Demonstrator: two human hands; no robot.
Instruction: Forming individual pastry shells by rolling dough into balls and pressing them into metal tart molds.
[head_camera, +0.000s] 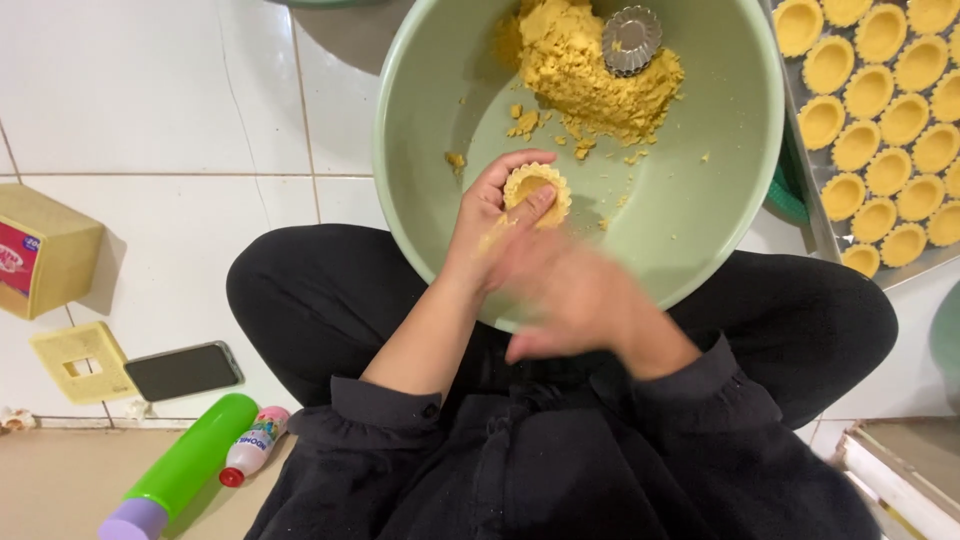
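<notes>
Over the near rim of a pale green bowl (720, 200), resting on a lap in black trousers: left hand (490, 225) curled around a small fluted tart shell (537, 192), dough pressed into it, fingers and thumb wrapped about its edge. Right hand (570, 300) just beside and below, blurred, fingertips touching the shell; whether gripping or only pressing, cannot tell. Deeper in the bowl, a heap of crumbly yellow dough (580, 75) with an empty metal mould (631, 40) lying on top, crumbs scattered between. To the right of the bowl, a metal tray (815, 215) filled with rows of finished shells (880, 120). On the white tiled floor (150, 90) to the left: a yellow box (45, 260), a dark phone (183, 370), a green bottle with a purple cap (180, 470), a small bottle with a red cap (255, 445).
</notes>
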